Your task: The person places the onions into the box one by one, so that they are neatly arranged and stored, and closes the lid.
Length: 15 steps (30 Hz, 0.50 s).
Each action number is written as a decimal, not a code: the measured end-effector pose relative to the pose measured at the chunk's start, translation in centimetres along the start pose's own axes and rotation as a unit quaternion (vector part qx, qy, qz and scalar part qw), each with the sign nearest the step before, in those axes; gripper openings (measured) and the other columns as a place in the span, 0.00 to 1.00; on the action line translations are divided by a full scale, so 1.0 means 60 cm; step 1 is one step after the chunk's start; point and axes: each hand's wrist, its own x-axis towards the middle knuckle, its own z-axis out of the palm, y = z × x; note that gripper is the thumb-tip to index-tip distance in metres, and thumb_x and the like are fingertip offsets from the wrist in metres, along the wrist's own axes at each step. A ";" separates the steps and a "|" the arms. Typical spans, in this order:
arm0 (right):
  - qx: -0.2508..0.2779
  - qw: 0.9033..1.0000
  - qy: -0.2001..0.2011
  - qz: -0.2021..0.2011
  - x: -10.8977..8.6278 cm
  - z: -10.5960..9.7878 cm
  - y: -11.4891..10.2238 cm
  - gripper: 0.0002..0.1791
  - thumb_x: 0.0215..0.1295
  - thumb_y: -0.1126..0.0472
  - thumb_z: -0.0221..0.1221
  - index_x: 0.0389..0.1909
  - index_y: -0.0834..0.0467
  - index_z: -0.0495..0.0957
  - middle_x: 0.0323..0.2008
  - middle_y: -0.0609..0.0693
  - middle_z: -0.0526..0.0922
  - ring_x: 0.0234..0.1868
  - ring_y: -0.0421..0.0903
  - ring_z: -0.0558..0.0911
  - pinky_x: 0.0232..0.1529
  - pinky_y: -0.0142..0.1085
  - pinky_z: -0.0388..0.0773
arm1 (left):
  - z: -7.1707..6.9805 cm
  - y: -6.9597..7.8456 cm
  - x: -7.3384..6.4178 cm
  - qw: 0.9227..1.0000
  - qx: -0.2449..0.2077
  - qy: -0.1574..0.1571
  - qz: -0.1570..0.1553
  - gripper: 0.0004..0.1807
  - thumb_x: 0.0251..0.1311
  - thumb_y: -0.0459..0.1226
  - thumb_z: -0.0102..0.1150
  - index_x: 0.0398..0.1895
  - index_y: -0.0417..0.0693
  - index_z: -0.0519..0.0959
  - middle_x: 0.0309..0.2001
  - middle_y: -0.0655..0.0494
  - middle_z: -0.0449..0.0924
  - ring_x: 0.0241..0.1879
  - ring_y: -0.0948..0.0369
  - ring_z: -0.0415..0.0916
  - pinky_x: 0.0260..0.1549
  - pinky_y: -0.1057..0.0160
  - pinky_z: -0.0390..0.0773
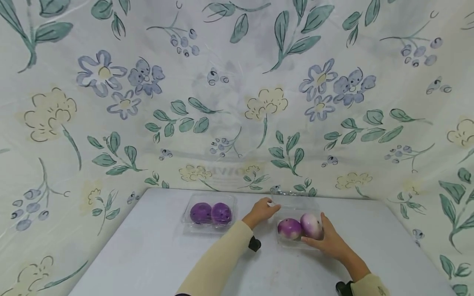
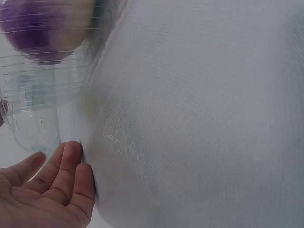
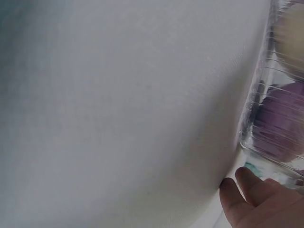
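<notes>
A clear plastic clamshell box (image 1: 296,244) stands right of centre with its lid (image 1: 294,201) raised at the back. Inside lie two round purple-and-white vegetables that look like turnips (image 1: 289,228). My left hand (image 1: 261,212) is at the lid's left edge, thumb and fingers bent around it. In the left wrist view the lid's corner (image 2: 35,128) reaches down to those fingertips. My right hand (image 1: 331,240) holds the box's right front corner, its thumb in front and fingers along the side. The right wrist view shows two fingertips beside the box; the thumb is hidden there.
Another clear plastic box (image 1: 188,224), with two deeper purple round vegetables (image 1: 201,213) in it, sits to the left on the white table (image 1: 148,255). Behind the table hangs a floral-patterned cloth (image 1: 229,123).
</notes>
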 end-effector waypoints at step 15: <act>0.012 1.000 -0.002 0.003 -0.001 0.001 0.002 0.70 0.57 0.40 0.68 0.75 0.72 0.27 0.75 0.74 0.33 0.76 0.71 0.38 0.73 0.64 0.40 | -0.003 0.000 0.003 1.000 0.000 -0.022 -0.007 0.33 0.67 0.52 0.55 0.64 0.35 0.69 0.59 0.38 0.76 0.56 0.47 0.77 0.56 0.49 0.77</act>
